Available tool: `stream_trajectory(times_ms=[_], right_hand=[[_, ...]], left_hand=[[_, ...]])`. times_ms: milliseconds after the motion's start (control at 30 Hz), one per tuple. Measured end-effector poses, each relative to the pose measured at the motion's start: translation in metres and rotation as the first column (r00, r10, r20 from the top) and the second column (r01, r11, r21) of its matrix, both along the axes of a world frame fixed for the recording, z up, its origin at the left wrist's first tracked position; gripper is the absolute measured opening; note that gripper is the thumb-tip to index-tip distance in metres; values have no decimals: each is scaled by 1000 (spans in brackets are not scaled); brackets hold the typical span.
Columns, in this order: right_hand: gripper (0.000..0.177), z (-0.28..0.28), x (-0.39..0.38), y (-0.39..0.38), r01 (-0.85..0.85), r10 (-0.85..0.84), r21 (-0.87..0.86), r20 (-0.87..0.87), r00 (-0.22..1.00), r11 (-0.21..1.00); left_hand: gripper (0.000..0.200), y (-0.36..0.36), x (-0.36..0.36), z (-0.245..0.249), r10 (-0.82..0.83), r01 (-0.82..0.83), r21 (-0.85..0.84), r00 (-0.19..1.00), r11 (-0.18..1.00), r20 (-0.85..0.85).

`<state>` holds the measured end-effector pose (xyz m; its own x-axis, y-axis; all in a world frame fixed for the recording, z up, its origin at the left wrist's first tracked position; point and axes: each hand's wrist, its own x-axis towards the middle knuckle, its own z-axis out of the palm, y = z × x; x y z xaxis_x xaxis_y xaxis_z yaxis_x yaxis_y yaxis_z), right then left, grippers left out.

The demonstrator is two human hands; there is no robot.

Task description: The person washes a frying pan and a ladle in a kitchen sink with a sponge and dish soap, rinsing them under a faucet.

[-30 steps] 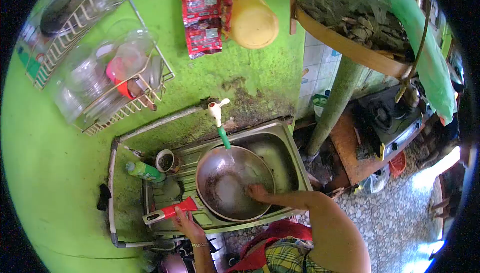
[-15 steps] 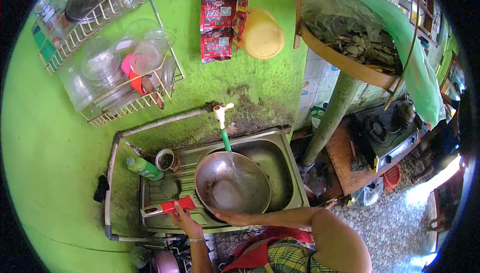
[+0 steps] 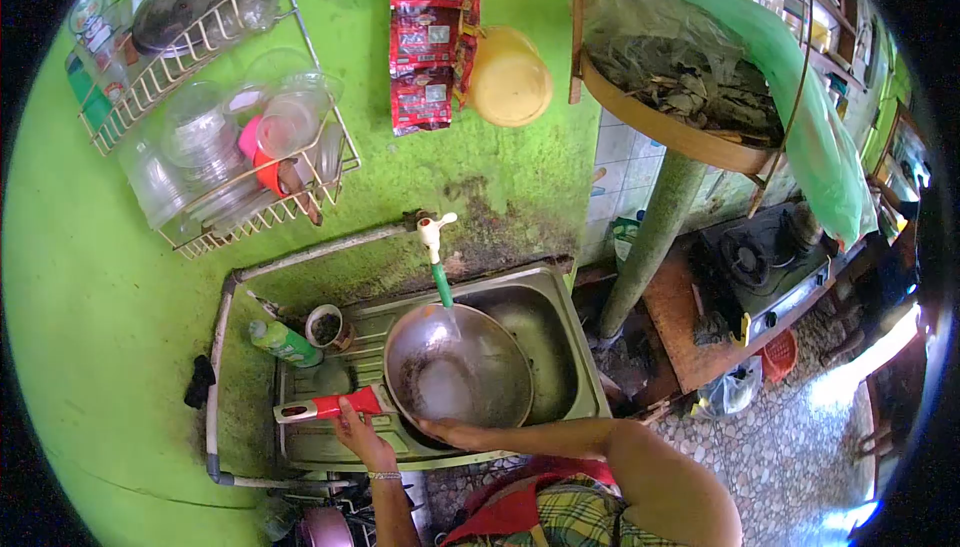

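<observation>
A large steel wok (image 3: pixel 470 352) rests over the metal sink (image 3: pixel 565 347), under a white tap (image 3: pixel 432 232) with a green spout that pours water into it. Its inside is wet and stained. My left hand (image 3: pixel 355 427) grips the wok's red handle (image 3: pixel 335 406) at the left. My right hand (image 3: pixel 450 434) lies along the wok's near rim, fingers pointing left, with the forearm across the sink's front edge.
A green dish-soap bottle (image 3: pixel 283 342) and a small tin cup (image 3: pixel 327 326) stand on the draining board. A wire rack (image 3: pixel 215 117) of glassware hangs on the green wall. Red sachets (image 3: pixel 425 37) and a yellow container (image 3: pixel 508 77) hang above. A gas stove (image 3: pixel 765 257) stands at right.
My right hand came out of the wok's inside and moved to its near rim. The left hand kept hold of the red handle. The view shifted slightly.
</observation>
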<state>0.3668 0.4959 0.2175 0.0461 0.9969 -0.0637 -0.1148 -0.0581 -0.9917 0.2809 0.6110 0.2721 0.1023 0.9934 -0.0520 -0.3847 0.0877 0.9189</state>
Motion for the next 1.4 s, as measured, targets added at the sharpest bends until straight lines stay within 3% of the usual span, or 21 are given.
stream_trajectory(times_ms=[167,267,333,367,433,500,567,633,700,733,800,833,900,933,1000,1067,1100,1233,1267,1333,1400], right_hand=[[49,-20,0,5,204,-201,57,-56,978,977],[36,-26,7,-4,304,-294,-17,207,933,953],[29,-35,12,-14,246,-183,-71,481,857,967],[29,-40,20,-21,243,-183,-64,483,856,968],[30,-49,36,-40,-41,132,-182,527,839,982],[26,-35,48,-58,-72,165,-231,414,895,970],[22,-145,90,-62,-84,110,-72,699,706,994],[18,-130,130,-54,-1,263,-293,857,443,956],[19,-150,145,-40,423,-147,34,960,238,905],[19,-166,151,-26,418,-151,38,959,241,908],[22,-215,149,3,660,-475,276,869,139,699],[22,-233,134,20,658,-472,270,869,147,703],[28,-251,104,55,865,-500,-93,784,368,493],[28,-245,103,62,862,-495,-90,787,369,499],[27,-228,114,73,692,-686,-369,173,707,620],[26,-207,131,82,410,-601,-441,-536,593,798],[26,-201,142,94,413,-604,-443,-532,593,796],[19,-179,184,139,661,-655,22,-115,747,750],[21,-162,186,127,660,-579,-6,-487,654,751],[26,-131,181,104,635,-206,-44,-961,184,771],[29,-126,167,90,757,-343,-118,-928,146,642]], left_hand=[[34,-6,2,6,-17,17,31,1000,999,-6],[33,-6,1,0,-2,2,-11,1000,1000,-30],[32,-5,0,-1,0,0,-18,1000,1000,-9],[32,-3,-1,-2,3,-3,-11,1000,1000,-6],[34,-3,-5,-7,-32,32,-6,999,999,29],[35,-4,-6,-7,-1,1,-25,1000,1000,-4],[36,-5,-8,-8,21,-23,-38,999,999,-41],[38,-2,-9,-13,12,-14,-39,998,999,-55],[35,-4,-8,-14,29,-31,-31,998,999,-62],[34,-7,-8,-12,26,-28,-33,998,999,-64],[32,-13,-10,-9,38,-42,-37,993,998,-111],[32,-16,-10,-9,43,-48,-39,992,998,-118],[32,-19,-10,-8,62,-65,-26,992,998,-106],[31,-17,-13,-12,31,-32,-7,995,999,-97],[30,-14,-17,-15,45,-49,-30,992,998,-119],[29,-14,-19,-19,44,-53,-56,989,997,-144],[29,-13,-19,-21,50,-59,-72,991,996,-122],[29,-12,-20,-20,69,-80,-106,992,991,-101],[29,-14,-20,-16,68,-78,-105,992,991,-102],[29,-20,-18,-6,28,-31,-58,998,998,-56],[28,-17,-20,-16,31,-35,-61,998,998,-62]])
